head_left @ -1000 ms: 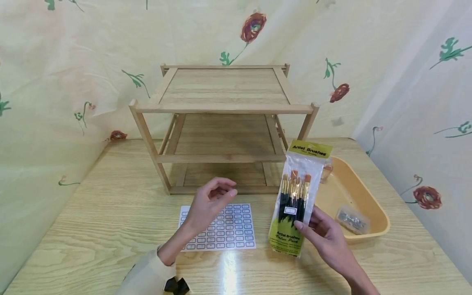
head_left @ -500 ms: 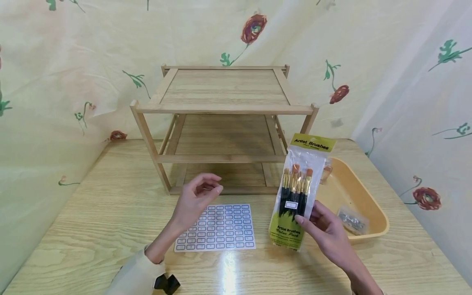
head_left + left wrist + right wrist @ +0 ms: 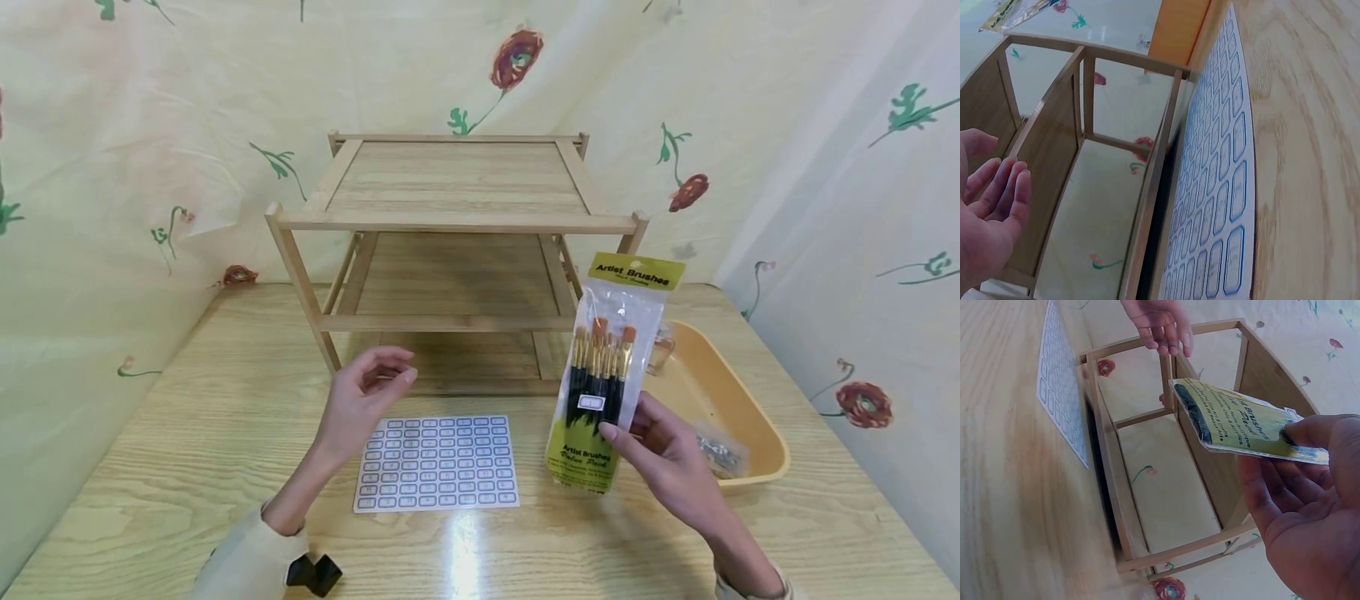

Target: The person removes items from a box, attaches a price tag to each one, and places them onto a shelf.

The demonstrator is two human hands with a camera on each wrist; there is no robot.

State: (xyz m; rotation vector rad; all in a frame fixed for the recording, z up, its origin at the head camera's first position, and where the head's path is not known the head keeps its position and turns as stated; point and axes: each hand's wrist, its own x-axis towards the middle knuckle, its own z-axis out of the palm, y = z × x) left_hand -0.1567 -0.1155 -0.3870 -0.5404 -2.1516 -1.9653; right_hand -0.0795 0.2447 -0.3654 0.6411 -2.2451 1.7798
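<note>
A clear pack of artist brushes (image 3: pixel 596 375) with yellow-green printed ends is held upright by my right hand (image 3: pixel 671 462), thumb across its front and fingers behind. A small blue-edged white label (image 3: pixel 591 402) is on the pack's front. In the right wrist view the printed lower end of the brush pack (image 3: pixel 1235 422) points toward the rack. My left hand (image 3: pixel 360 404), loosely curled and holding nothing, hovers just left of and above a sheet of labels (image 3: pixel 450 467) lying on the table. The left wrist view also has this hand (image 3: pixel 994 206), its fingers bent in the air.
A three-tier wooden rack (image 3: pixel 457 221) stands behind the sheet. To the right is a yellow tray (image 3: pixel 738 392) holding a small clear bag of metal pieces (image 3: pixel 722 454) and another clear item (image 3: pixel 662 350). Flowered cloth (image 3: pixel 420 67) hangs behind and at the sides.
My left hand has moved left, away from over the label sheet, uncovering more of it. The right hand has raised the brush pack slightly.
</note>
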